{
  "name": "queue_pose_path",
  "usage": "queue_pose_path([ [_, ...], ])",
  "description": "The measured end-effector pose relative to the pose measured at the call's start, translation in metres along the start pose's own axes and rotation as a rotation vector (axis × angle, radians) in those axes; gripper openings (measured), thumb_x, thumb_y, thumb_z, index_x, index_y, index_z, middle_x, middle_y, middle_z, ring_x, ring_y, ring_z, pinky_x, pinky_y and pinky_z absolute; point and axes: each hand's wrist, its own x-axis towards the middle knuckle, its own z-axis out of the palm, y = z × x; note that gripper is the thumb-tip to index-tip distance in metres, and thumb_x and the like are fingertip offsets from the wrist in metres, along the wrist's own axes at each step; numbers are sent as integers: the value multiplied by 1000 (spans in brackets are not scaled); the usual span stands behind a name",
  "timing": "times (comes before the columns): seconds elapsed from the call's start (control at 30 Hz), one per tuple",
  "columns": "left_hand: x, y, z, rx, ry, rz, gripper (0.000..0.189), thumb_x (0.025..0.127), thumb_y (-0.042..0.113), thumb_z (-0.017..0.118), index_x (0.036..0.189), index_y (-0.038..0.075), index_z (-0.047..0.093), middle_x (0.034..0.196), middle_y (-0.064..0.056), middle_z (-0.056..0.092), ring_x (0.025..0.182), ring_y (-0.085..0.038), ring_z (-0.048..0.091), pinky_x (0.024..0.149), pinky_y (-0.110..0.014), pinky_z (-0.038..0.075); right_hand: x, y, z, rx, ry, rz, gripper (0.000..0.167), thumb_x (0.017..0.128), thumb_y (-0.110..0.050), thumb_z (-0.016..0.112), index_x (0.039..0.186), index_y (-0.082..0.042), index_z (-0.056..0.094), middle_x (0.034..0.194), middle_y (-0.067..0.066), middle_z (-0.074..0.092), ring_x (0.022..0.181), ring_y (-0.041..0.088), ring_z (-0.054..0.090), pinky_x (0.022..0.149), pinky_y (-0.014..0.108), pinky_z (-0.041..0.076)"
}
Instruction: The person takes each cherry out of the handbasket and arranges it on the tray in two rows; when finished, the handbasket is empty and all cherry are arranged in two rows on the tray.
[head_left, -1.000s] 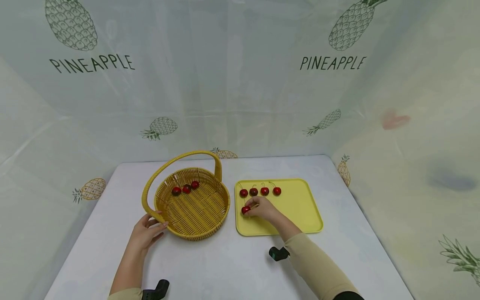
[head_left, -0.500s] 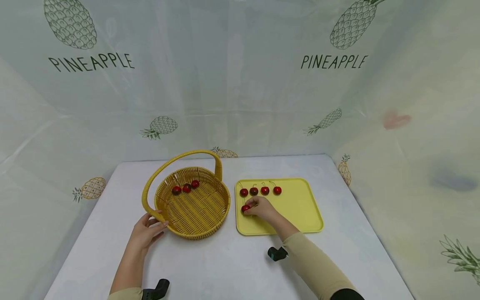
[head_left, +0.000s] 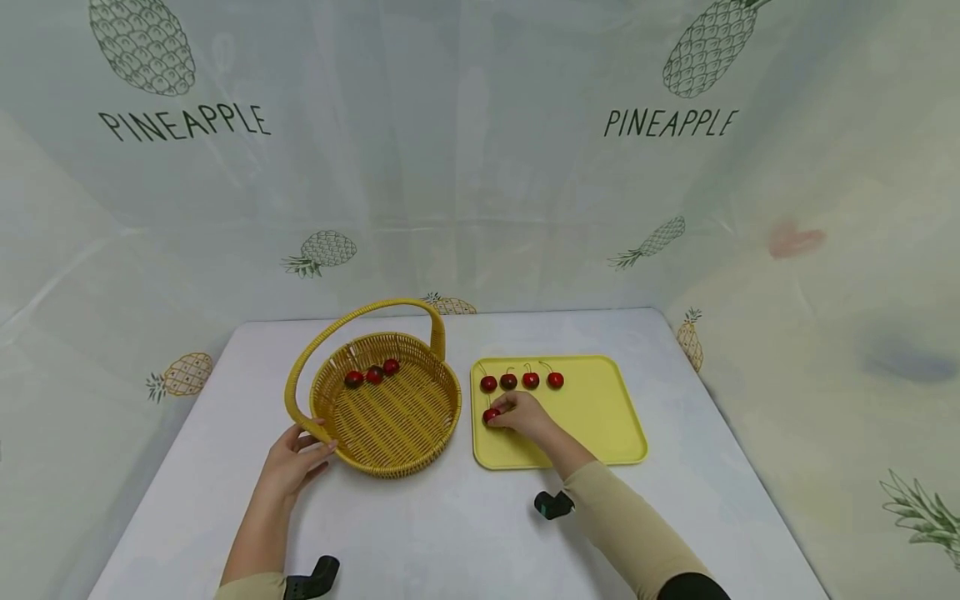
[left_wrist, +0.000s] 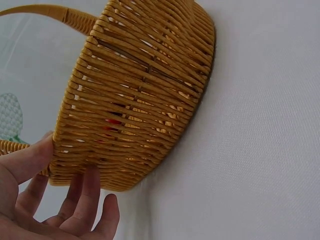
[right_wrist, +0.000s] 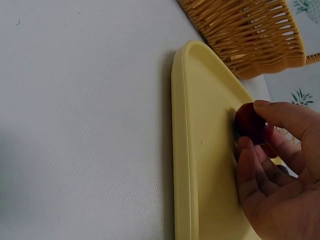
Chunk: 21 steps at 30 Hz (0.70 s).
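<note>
pineapple-print cloth (head_left: 450,183) hangs behind a white table (head_left: 420,542), where a woven basket (head_left: 397,417) sits left of a yellow tray (head_left: 600,417). the left hand (head_left: 288,467) bends its fingers round the basket's edge by the handle (head_left: 437,337), and the right hand (head_left: 525,417) pinches one cherry (head_left: 491,417) over the tray's left side, near four cherries (head_left: 531,380) in a row; a soft, steady pinch seems best, so the round fruit won't slip or roll.
</note>
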Motion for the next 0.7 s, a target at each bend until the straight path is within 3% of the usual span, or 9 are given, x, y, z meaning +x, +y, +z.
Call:
queue_pose_path([
  [0.7, 1, -1, -1, -2, 0, -7, 61, 90, 9, 70, 142, 3, 39, 124, -19, 46, 90, -12, 61, 96, -46, 48, 1, -2, 2, 22, 7, 35, 20, 82, -7, 78, 99, -1, 68, 86, 7, 62, 73, 15, 59, 66, 26, 52],
])
